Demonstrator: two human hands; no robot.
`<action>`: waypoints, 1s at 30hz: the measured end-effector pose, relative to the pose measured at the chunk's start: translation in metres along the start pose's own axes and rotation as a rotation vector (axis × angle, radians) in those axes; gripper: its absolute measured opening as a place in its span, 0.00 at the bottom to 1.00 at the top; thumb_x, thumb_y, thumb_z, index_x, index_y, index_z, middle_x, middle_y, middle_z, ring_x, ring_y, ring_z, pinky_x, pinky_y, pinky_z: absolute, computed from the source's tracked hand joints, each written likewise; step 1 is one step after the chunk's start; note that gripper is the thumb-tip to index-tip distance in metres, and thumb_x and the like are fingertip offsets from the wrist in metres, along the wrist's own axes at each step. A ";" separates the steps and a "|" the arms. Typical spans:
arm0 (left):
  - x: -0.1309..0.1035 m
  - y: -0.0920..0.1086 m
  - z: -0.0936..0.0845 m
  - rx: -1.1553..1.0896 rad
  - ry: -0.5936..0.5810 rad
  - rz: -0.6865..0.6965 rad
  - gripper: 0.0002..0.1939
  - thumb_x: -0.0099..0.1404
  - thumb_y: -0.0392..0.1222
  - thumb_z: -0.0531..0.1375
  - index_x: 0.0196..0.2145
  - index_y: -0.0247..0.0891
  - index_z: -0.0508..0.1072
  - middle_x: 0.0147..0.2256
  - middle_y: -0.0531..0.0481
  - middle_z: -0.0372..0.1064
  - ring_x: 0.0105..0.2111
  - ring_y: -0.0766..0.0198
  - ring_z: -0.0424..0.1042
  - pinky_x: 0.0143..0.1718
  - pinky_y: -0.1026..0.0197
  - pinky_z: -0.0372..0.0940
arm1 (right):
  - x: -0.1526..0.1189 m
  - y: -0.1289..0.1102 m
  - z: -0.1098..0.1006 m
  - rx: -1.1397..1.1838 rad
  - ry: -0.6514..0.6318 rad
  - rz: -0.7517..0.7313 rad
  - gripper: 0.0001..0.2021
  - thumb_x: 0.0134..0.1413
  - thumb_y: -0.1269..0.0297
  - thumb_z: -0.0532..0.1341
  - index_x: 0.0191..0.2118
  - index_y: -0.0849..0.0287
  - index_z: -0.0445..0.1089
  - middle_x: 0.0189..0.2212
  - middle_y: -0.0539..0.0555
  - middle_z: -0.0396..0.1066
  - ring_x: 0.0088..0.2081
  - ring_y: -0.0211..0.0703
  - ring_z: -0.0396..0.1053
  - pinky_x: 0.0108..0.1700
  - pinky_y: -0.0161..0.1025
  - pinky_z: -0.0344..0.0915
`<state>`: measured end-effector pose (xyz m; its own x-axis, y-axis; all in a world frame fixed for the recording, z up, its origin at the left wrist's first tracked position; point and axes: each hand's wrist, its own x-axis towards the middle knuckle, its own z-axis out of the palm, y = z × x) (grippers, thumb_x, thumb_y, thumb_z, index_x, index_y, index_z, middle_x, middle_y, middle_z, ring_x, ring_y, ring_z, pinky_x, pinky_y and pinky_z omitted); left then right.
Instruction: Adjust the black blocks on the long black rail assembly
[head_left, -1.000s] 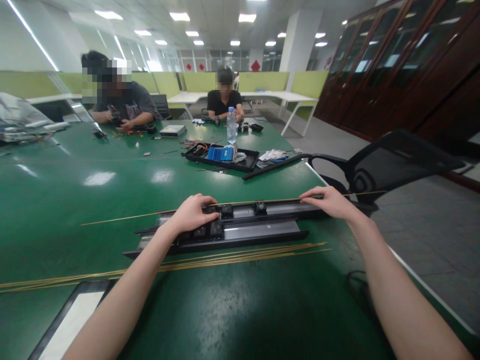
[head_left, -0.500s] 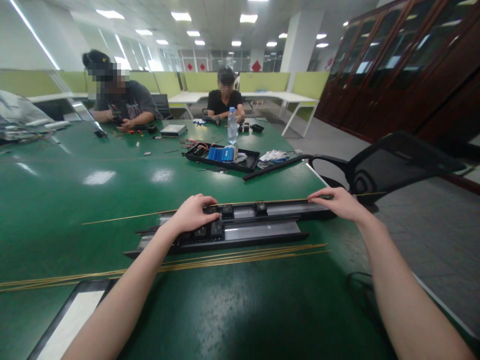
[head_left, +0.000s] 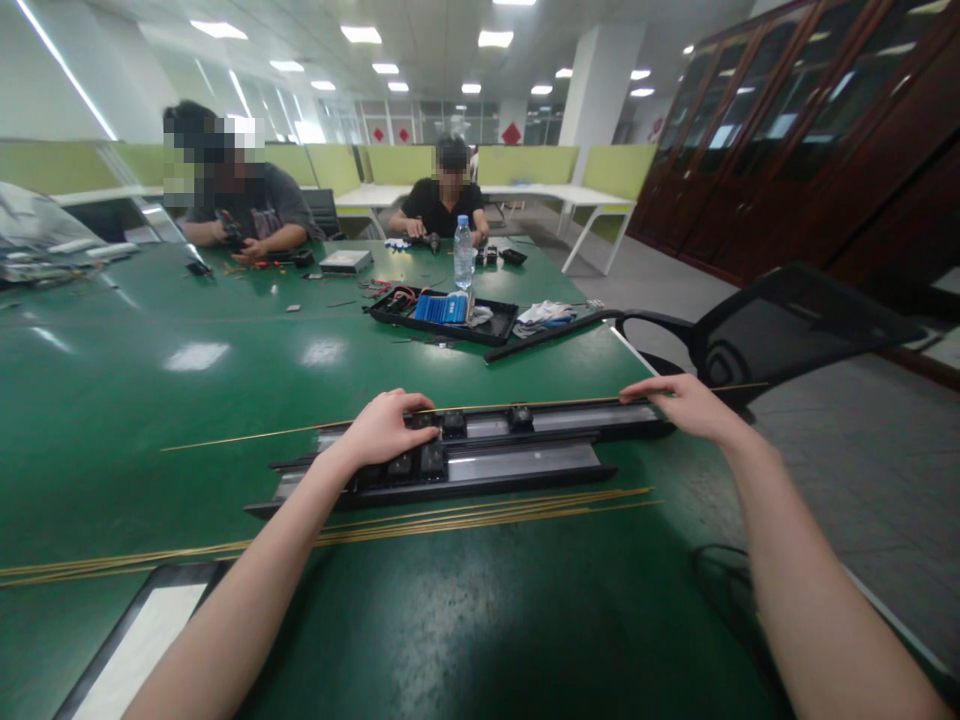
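Note:
A thin brass-coloured rod (head_left: 247,439) lies along the far edge of a long black rail (head_left: 570,424), reaching past it at both ends. My left hand (head_left: 390,425) is closed over the rail's left part, thumb on the near side, fingers at the rod. Part of a small black block is hidden beneath it. Farther right, my right hand (head_left: 679,405) pinches the rod near the rail's right end. More black blocks (head_left: 520,418) sit in the rail's channel. A second, shorter rail (head_left: 525,463) lies in front, with blocks (head_left: 432,460) in its left part.
Several loose brass rods (head_left: 480,513) lie nearer me. A dark-framed panel (head_left: 142,640) is at lower left. Beyond the rails are a black tray (head_left: 495,318), a water bottle (head_left: 463,255) and gloves (head_left: 547,316). Two people sit across the green table. A mesh chair (head_left: 795,320) stands right.
My right hand has shifted slightly to the right along the rod. My left hand stays where it was. The person opposite has moved an arm outward.

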<state>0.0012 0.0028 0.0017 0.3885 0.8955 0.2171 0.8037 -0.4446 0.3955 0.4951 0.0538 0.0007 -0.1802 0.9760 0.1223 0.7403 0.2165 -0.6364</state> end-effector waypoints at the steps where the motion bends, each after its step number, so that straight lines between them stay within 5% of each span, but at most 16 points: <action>1: 0.000 0.000 0.000 0.001 0.000 0.003 0.18 0.61 0.53 0.63 0.43 0.40 0.79 0.40 0.45 0.78 0.42 0.52 0.75 0.47 0.54 0.68 | 0.001 0.001 0.001 0.000 0.009 0.009 0.16 0.51 0.68 0.57 0.38 0.56 0.82 0.38 0.54 0.82 0.45 0.53 0.78 0.54 0.48 0.71; 9: 0.000 0.002 -0.001 0.018 -0.001 0.012 0.17 0.61 0.53 0.63 0.43 0.40 0.79 0.40 0.46 0.79 0.42 0.52 0.75 0.45 0.54 0.68 | 0.005 -0.019 0.020 0.047 0.049 -0.064 0.17 0.53 0.67 0.56 0.42 0.58 0.80 0.36 0.54 0.82 0.42 0.50 0.79 0.50 0.46 0.72; 18: 0.000 0.005 -0.002 0.017 0.003 0.013 0.17 0.61 0.52 0.63 0.43 0.40 0.79 0.40 0.47 0.79 0.41 0.53 0.76 0.45 0.55 0.68 | 0.008 -0.077 0.078 -0.052 0.141 -0.464 0.15 0.61 0.68 0.54 0.43 0.55 0.79 0.42 0.55 0.79 0.45 0.49 0.73 0.50 0.47 0.68; 25: 0.000 0.006 -0.004 0.021 -0.006 0.002 0.17 0.61 0.52 0.63 0.43 0.40 0.79 0.41 0.46 0.79 0.42 0.53 0.76 0.46 0.55 0.68 | -0.001 -0.113 0.118 -0.167 0.219 -0.490 0.16 0.67 0.64 0.52 0.50 0.55 0.75 0.38 0.56 0.79 0.39 0.50 0.71 0.50 0.50 0.63; 30: 0.000 0.007 -0.003 0.017 -0.007 0.001 0.17 0.61 0.52 0.63 0.43 0.40 0.79 0.41 0.46 0.79 0.43 0.52 0.76 0.46 0.54 0.68 | -0.001 -0.112 0.125 -0.149 0.218 -0.453 0.15 0.69 0.57 0.53 0.40 0.53 0.76 0.37 0.55 0.79 0.39 0.50 0.71 0.50 0.49 0.61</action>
<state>0.0053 -0.0001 0.0075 0.3924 0.8952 0.2114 0.8107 -0.4452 0.3802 0.3318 0.0254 -0.0237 -0.3761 0.7628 0.5260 0.7067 0.6033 -0.3696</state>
